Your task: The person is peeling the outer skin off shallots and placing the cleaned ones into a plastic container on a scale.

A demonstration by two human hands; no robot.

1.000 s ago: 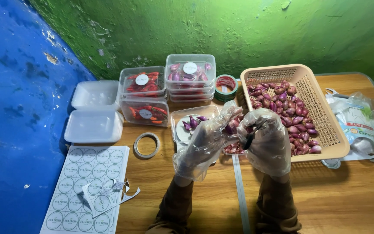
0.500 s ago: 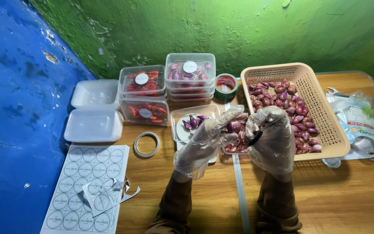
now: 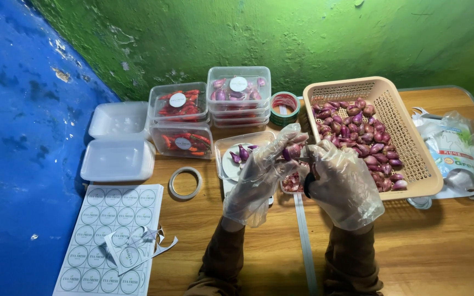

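Left hand [image 3: 259,178], in a loose crinkled clear plastic glove, pinches a small glossy purple shallot [image 3: 292,151] above the shallow clear plastic tray [image 3: 231,145]. Right hand [image 3: 342,183], gloved alike, is curled tight around a dark-handled tool [image 3: 308,183], its tip at the shallot. Just right sits the beige perforated plastic basket [image 3: 407,131] of shallots.

Your fingertips are hemmed in ahead: the open clear tray [image 3: 231,143] sits just under and beyond them, with stacked lidded boxes [image 3: 238,94] and a tape roll [image 3: 285,104] further out. To the right of your right fingers the basket [image 3: 407,137] wall blocks sideways travel. Left of your left fingers, bare table [image 3: 204,219] lies past a tape ring [image 3: 185,182]; nearer you, wood is open.
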